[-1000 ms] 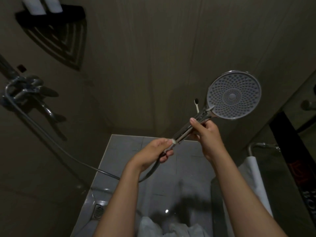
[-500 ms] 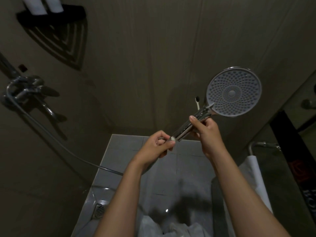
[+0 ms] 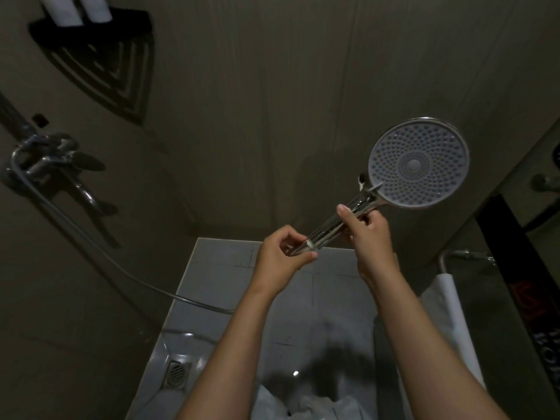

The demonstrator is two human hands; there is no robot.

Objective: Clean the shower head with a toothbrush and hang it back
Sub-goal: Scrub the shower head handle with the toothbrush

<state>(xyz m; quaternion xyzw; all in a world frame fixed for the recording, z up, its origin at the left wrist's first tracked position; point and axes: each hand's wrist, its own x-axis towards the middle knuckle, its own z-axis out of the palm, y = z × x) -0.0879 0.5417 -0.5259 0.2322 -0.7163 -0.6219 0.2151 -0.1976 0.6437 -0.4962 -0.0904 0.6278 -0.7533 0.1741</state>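
Floor: grey tiles (image 3: 218, 268) below the arms, with a floor drain (image 3: 178, 374) at the near left.
Hose: the hose (image 3: 121, 268) runs from the mixer tap (image 3: 51, 165) on the left wall and passes behind the left forearm.
Corner shelf: the corner shelf (image 3: 91, 28) is far left and holds two white bottles (image 3: 75, 10).
White cloth: the white cloth (image 3: 448, 304) hangs at the near right.
Shower head: the shower head (image 3: 419, 163) is held up on the right, nozzles facing the camera.
Right hand: the right hand (image 3: 371, 237) has its fingers curled round the upper handle.
Left hand: the left hand (image 3: 281, 259) pinches the handle's lower end.
Toothbrush: only the tip of the toothbrush (image 3: 361, 180) shows behind the handle; it is probably held in the right hand.
Change: the tip now sits closer to the disc's rim than a second ago.
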